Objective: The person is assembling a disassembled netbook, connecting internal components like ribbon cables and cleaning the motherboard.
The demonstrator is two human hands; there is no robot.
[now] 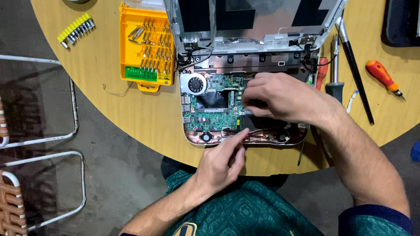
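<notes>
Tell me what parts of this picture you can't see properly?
- Right of the laptop base, head view: covered by the right hand.
- Anything the right hand pinches: hidden under its fingers.
- Black thing, top right: cut by the edge.
- Bits in the yellow case: too small to tell apart.
- Left hand: fingertip contact unclear.

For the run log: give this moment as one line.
left hand: fingertip on laptop base edge | right hand: over motherboard | bit case: open

Smooth, matt wooden table (131,109). Glossy yellow plastic bit case (131,48) with shiny metal bits (153,43). Green circuit board (216,102) in a pale plastic laptop shell (192,137); copper-coloured fan (195,84). Orange plastic-handled screwdriver (384,78) near the table's right edge.
</notes>
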